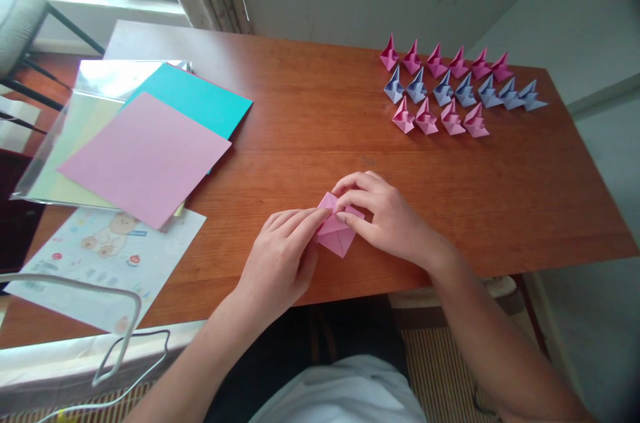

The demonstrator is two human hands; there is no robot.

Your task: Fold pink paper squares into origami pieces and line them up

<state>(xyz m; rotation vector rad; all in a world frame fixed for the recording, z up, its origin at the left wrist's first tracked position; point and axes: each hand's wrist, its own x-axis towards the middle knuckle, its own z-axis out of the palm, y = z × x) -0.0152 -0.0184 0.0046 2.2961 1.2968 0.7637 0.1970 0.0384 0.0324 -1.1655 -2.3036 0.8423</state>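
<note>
A small folded pink paper (342, 241) lies near the table's front edge, between my hands, with crease lines showing on its lower part. My left hand (286, 251) holds its left side, the fingers pressed together and the index fingertip on the paper's middle. From the right, my right hand (376, 211) pinches the upper right part with thumb and fingers. The fingertips of both hands nearly meet over the paper's centre.
Rows of folded magenta (436, 61), blue (443, 89) and pink figures (453, 119) stand at the back right of the wooden table (300, 116). Pink (145, 156) and turquoise sheets (193, 99), a clear packet and a printed bear sheet (110, 263) lie left. A white cable (137, 316) hangs front left.
</note>
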